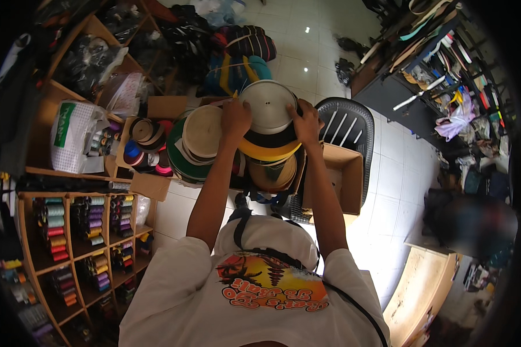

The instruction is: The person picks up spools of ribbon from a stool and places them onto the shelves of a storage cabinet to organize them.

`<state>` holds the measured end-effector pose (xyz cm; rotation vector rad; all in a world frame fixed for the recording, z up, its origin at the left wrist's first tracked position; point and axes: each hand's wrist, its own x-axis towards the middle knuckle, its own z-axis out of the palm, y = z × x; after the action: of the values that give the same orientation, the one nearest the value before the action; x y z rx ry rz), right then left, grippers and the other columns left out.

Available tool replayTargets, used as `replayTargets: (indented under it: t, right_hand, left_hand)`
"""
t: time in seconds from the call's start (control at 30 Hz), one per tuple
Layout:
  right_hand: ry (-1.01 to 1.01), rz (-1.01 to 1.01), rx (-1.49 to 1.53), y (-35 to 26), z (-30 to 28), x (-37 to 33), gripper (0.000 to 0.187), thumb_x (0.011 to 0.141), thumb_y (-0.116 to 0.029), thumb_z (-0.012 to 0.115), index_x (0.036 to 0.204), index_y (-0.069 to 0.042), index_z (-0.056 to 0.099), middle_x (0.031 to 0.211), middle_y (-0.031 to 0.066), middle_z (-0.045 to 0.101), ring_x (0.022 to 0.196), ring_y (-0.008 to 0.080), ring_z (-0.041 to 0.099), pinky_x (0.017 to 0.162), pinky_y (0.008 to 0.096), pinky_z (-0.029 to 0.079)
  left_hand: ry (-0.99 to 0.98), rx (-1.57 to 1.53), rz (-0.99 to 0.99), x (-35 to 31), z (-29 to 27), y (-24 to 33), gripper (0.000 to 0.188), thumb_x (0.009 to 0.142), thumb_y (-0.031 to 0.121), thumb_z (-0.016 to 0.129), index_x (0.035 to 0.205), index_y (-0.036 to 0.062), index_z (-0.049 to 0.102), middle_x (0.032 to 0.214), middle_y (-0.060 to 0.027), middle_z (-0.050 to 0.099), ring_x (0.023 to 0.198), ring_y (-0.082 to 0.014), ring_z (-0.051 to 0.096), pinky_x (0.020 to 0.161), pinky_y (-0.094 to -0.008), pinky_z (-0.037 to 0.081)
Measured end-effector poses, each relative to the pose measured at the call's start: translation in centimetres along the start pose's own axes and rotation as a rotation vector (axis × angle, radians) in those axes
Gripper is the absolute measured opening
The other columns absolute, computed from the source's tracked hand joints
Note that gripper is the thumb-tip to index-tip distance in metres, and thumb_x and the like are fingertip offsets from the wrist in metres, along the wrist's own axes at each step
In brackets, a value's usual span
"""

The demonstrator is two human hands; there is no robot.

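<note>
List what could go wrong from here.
- Grey disc might slip: the left hand and right hand grip only its edges.
- Yellow roll sits just below the disc, so it could get knocked.
- Pale roll is close beside the left forearm; a sideways move may bump it.

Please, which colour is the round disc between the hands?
The disc is silver-grey, seen best in the head view.

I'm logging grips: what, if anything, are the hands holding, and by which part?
The round grey disc, by its opposite edges: left hand at its left side, right hand at its right.
</note>
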<state>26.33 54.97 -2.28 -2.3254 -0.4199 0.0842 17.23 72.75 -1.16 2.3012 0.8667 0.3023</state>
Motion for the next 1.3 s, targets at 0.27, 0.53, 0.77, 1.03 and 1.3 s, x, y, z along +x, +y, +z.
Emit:
replayTargets:
  t: [0.27,0.53,0.77,1.03,1.3]
  right_hand:
    - [0.226,-0.045,-0.005,-1.8,2.8,-1.4,0.056,0.090,-0.045,0.054,0.128,-0.004,0.055,0.135,0.0224,0.051,0.132,0.0357,0.041,0.112,0.0596,0.011]
    - [0.324,0.016,0.239,-3.4,3.0,-2.5,0.054,0.093,-0.039,0.055,0.127,0.002,0.056,0.127,0.0256,0.056,0.123,0.0367,0.050,0.108,0.0443,0.029]
    - [0.403,-0.057,0.610,-7.5,1.8,-2.6,0.051,0.092,-0.035,0.060,0.128,0.001,0.056,0.120,0.0240,0.061,0.113,0.0351,0.058,0.098,0.0406,0.043]
    - [0.392,0.117,0.932,-6.9,2.2,-1.6,0.046,0.088,-0.023,0.068,0.126,0.000,0.058,0.114,0.0152,0.064,0.101,0.0214,0.060,0.092,0.0315,0.046]
    - [0.359,0.237,1.289,-6.6,0.5,-3.4,0.042,0.087,-0.018,0.070,0.123,0.001,0.060,0.111,0.0106,0.064,0.100,0.0172,0.059,0.090,0.0284,0.046]
  left_hand:
    - [0.070,-0.146,0.067,0.9,0.4,-0.1,0.037,0.096,0.020,0.051,0.114,-0.0107,0.055,0.110,-0.0289,0.059,0.103,-0.0425,0.058,0.093,-0.0487,0.044]
    - [0.040,-0.318,0.109,0.4,-0.9,0.3,0.043,0.098,0.022,0.049,0.129,-0.0074,0.050,0.125,-0.0287,0.056,0.118,-0.0411,0.054,0.100,-0.0453,0.042]
    - [0.098,-0.517,0.057,-0.4,-1.4,0.2,0.024,0.098,0.016,0.049,0.109,-0.0046,0.055,0.099,-0.0257,0.063,0.093,-0.0426,0.061,0.080,-0.0464,0.045]
    - [0.108,-0.574,0.147,-1.1,-2.6,0.4,0.032,0.101,0.032,0.047,0.107,0.0013,0.056,0.092,-0.0161,0.063,0.085,-0.0262,0.060,0.080,-0.0371,0.045]
    - [0.269,-0.786,0.129,-1.9,-2.2,2.4,0.026,0.101,0.024,0.046,0.110,0.0002,0.051,0.092,-0.0166,0.061,0.083,-0.0251,0.058,0.079,-0.0359,0.044]
